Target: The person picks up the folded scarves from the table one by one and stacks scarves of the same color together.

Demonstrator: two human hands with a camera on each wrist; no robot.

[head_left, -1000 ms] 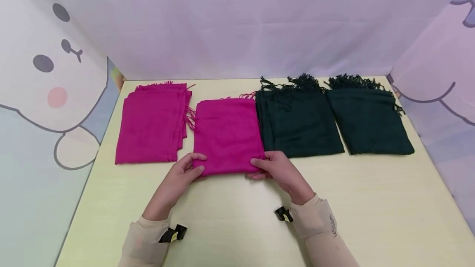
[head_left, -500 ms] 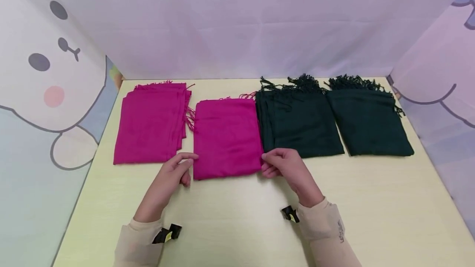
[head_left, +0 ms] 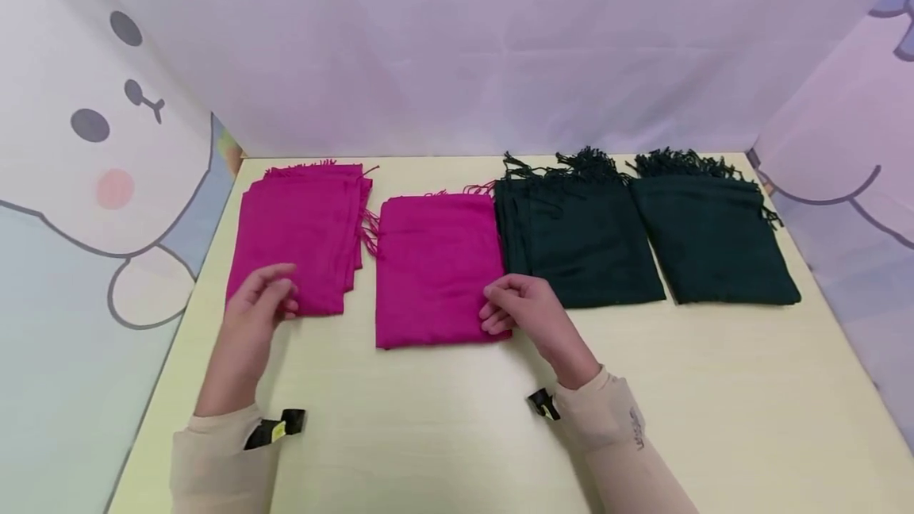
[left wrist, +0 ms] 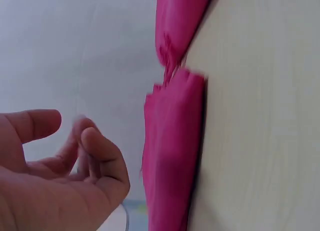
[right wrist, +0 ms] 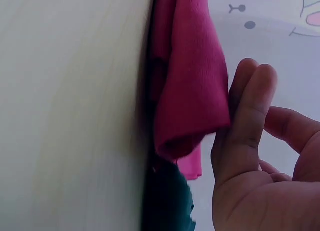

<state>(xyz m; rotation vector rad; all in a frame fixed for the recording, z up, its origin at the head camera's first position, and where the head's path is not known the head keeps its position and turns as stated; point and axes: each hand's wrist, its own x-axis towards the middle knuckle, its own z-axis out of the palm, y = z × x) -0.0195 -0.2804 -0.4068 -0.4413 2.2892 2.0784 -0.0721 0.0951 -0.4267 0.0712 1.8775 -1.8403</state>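
Two folded magenta scarves with fringes lie on the table in the head view: a left scarf [head_left: 286,228] and a middle scarf [head_left: 435,276]. My left hand [head_left: 253,312] hovers over the left scarf's front edge, its fingers loosely bent around nothing. In the left wrist view a gap separates those fingers [left wrist: 107,156] from the magenta cloth [left wrist: 172,146]. At the middle scarf's front right corner is my right hand [head_left: 528,308], gripping nothing. The right wrist view has its fairly straight fingers [right wrist: 250,111] against or very near the folded magenta edge [right wrist: 192,101].
Two folded dark green scarves, one [head_left: 589,248] beside the middle magenta scarf and another [head_left: 714,244] farther right, have fringes toward the back. A white curtain [head_left: 485,54] stands behind the pale table [head_left: 428,435]. Printed cloth panels [head_left: 93,181] flank both sides.
Both hands have let go of the middle magenta scarf's front corners. My left hand has moved left to the left scarf. The right hand shifted outward, then back over the corner.
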